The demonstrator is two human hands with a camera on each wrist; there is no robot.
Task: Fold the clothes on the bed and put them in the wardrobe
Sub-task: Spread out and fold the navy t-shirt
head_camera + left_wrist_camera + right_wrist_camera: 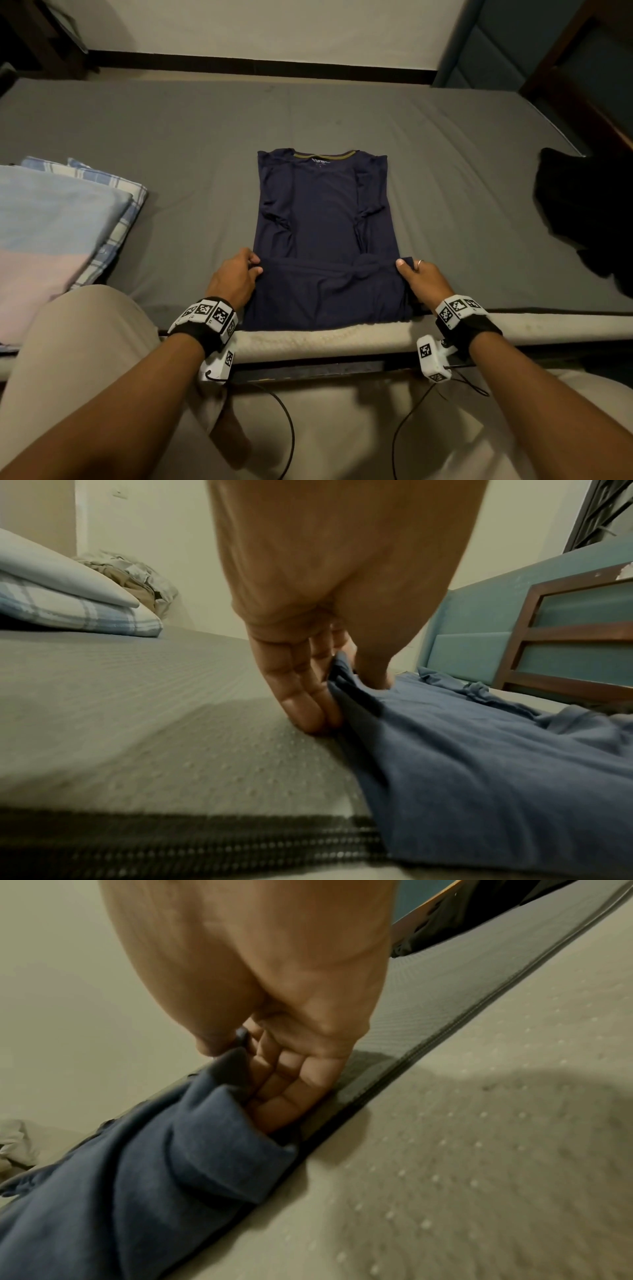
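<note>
Your left hand [236, 278] and right hand [420, 281] each pinch a corner of the blue shirt [325, 212] on the bed [171, 137].

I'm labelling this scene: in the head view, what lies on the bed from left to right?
Stacked pillows → left hand → navy T-shirt → right hand → black garment.

Home bedroom: bed [171, 137] w/ grey sheet, pillows [51, 222], padded headboard [479, 620].
</note>
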